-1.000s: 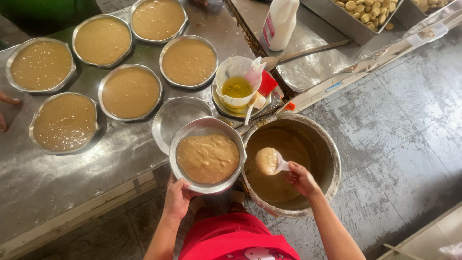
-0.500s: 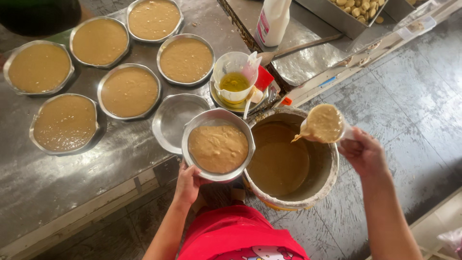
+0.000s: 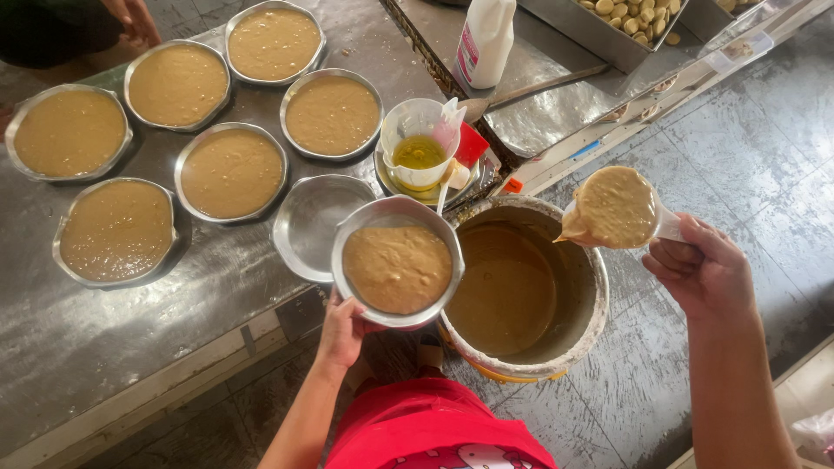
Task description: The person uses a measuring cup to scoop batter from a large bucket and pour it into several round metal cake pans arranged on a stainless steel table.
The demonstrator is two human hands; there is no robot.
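The left hand (image 3: 343, 330) grips the near rim of a round metal pan (image 3: 397, 260) from below, fingers curled under it and thumb on the edge; the pan is partly filled with tan batter and is held in the air between the table's edge and the bucket. The right hand (image 3: 705, 271) is closed around the handle of a white scoop (image 3: 615, 208) heaped with the same batter, raised above the right rim of the big bucket (image 3: 584, 334), which stands on the floor between the two hands and holds more batter.

Well beyond the left hand, a white plastic bottle (image 3: 485, 39) with a red and pale label stands upright on a far metal surface. Nearer, just past the held pan, a clear measuring jug (image 3: 419, 143) of yellow oil sits on a small dish, with a red packet (image 3: 471, 146) tucked beside it. An orange tag (image 3: 512, 185) lies by the bucket's far rim.

Left of the left hand, an empty pan (image 3: 306, 227) sits at the steel table (image 3: 104, 339) edge, touching the held pan in view. Six filled pans (image 3: 233, 172) lie further left and beyond it, close together. The table's near edge runs diagonally past the left wrist, with bare steel to the left of it. Grey floor (image 3: 764, 139) lies open beyond and right of the right hand
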